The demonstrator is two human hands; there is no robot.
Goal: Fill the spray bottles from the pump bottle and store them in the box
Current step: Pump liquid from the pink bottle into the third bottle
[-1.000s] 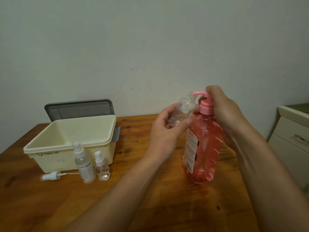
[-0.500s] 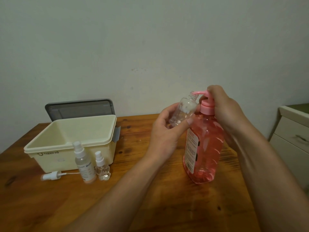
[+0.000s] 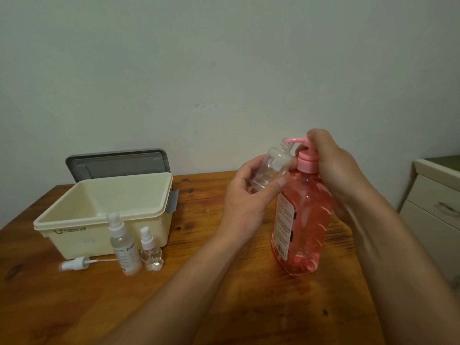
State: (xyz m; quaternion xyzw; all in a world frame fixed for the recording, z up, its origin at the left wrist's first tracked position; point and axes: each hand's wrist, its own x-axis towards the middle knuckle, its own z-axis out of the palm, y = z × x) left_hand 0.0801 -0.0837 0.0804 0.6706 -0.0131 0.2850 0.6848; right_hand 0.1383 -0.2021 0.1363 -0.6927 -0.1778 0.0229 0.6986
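Note:
A pink pump bottle (image 3: 302, 220) stands on the wooden table (image 3: 224, 307) at centre right. My right hand (image 3: 331, 168) is curled over its pump head, with the pink spout pointing left. My left hand (image 3: 251, 195) grips a clear uncapped spray bottle (image 3: 272, 168), tilted with its open neck right under the spout. A tall spray bottle (image 3: 124, 245) and a small spray bottle (image 3: 150, 252) stand in front of the open cream box (image 3: 74, 235). A loose white spray cap (image 3: 74, 263) with its tube lies beside them.
The box's grey lid (image 3: 117, 164) leans upright against the wall behind the box. A cream drawer cabinet (image 3: 438, 207) stands just past the table's right edge.
The pump head has risen slightly under my right hand. My left hand keeps the clear bottle at the spout, barely shifted.

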